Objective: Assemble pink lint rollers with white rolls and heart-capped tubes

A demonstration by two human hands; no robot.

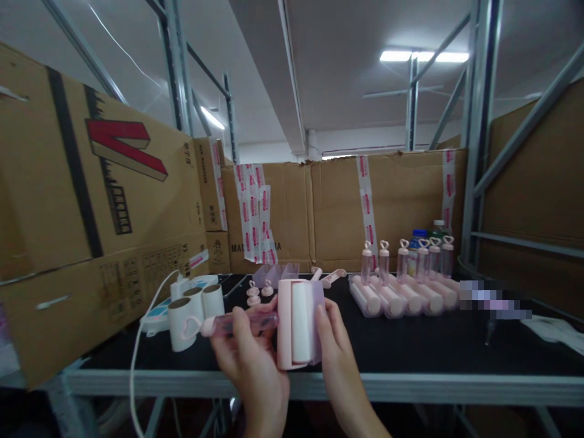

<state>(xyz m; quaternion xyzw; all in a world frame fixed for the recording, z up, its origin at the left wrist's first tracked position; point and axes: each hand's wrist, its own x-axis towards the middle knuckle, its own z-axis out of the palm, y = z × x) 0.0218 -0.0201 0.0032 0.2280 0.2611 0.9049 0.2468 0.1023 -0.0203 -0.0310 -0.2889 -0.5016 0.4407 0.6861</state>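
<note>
Above the front edge of the table I hold a pink lint roller with a white roll [300,322] upright in its head. My left hand [258,359] is closed around its clear pink handle [224,324], which points left and ends in a heart-shaped loop. My right hand [336,353] grips the roller head from the right, with the thumb on the translucent lilac cover [316,316]. Part of the handle and the back of the head are hidden by my fingers. Behind my hands lie several small pink heart-loop caps [267,288] and pink handle pieces [334,278].
A row of finished-looking pink lint rollers [395,298] stands at the right, handles up, with bottles [417,240] behind. White paper rolls [182,325] stand at the left beside a power strip [157,317] and white cable [137,359]. Cardboard walls [292,207] enclose the black table [410,356].
</note>
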